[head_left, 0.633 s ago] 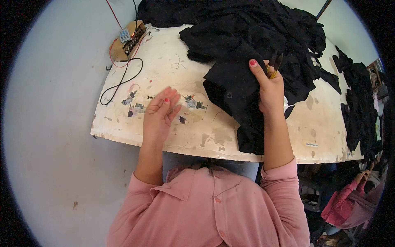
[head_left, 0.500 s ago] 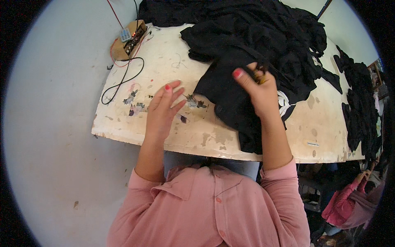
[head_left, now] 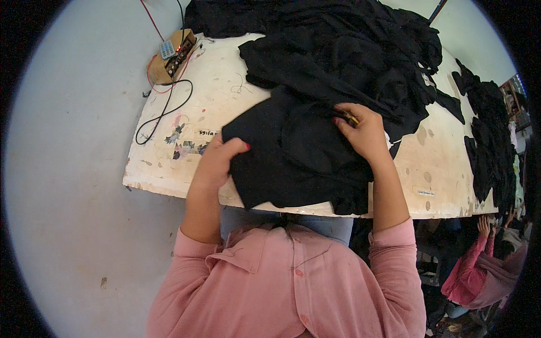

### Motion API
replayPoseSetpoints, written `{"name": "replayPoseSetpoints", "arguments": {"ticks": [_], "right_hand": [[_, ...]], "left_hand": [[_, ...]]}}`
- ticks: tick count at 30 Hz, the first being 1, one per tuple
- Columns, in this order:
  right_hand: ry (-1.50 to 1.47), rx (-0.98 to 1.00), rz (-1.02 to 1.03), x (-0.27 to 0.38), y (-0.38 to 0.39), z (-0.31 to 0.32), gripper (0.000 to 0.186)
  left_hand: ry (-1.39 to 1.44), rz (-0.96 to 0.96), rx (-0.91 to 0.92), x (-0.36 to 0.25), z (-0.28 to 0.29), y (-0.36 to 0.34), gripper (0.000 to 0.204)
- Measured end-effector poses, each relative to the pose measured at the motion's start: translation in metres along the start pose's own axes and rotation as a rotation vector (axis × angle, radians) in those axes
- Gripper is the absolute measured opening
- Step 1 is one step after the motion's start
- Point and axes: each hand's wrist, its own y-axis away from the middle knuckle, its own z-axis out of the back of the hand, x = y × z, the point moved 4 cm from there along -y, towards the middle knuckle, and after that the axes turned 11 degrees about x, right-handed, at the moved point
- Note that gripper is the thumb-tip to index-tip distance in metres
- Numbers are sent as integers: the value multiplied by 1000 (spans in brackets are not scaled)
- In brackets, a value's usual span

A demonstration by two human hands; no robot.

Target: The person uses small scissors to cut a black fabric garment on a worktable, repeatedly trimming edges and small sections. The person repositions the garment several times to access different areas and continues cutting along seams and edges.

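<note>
Head: narrow left grip (head_left: 216, 163) on cloth (head_left: 290, 152)

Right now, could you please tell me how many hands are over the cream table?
2: the left hand holds the black cloth by its left edge; the right hand, farther right, grips a yellow tool. No others show.

The left hand (head_left: 214, 163) pinches the edge of a black cloth (head_left: 293, 149) on the bench (head_left: 437, 172). The right hand (head_left: 366, 132) holds a little yellow tool (head_left: 353, 119) at the cloth. A big black heap (head_left: 344, 42) lies behind.
</note>
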Motion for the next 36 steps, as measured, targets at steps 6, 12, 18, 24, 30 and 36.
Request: {"name": "replayPoseSetpoints", "arguments": {"ticks": [6, 12, 18, 24, 30, 36], "right_hand": [[61, -129, 195, 24, -2, 29, 34], [25, -15, 288, 41, -24, -16, 39], [1, -169, 300, 40, 0, 7, 28], [46, -184, 305, 51, 42, 17, 28], [48, -95, 316, 56, 67, 11, 28], [4, -36, 323, 62, 76, 3, 24]], "left_hand": [[9, 3, 48, -15, 8, -2, 32], [141, -102, 127, -13, -6, -2, 39], [139, -221, 146, -12, -13, 5, 56], [192, -203, 118, -4, -9, 4, 55], [366, -265, 144, 2, -17, 1, 47], [397, -215, 164, 6, -22, -1, 51]]}}
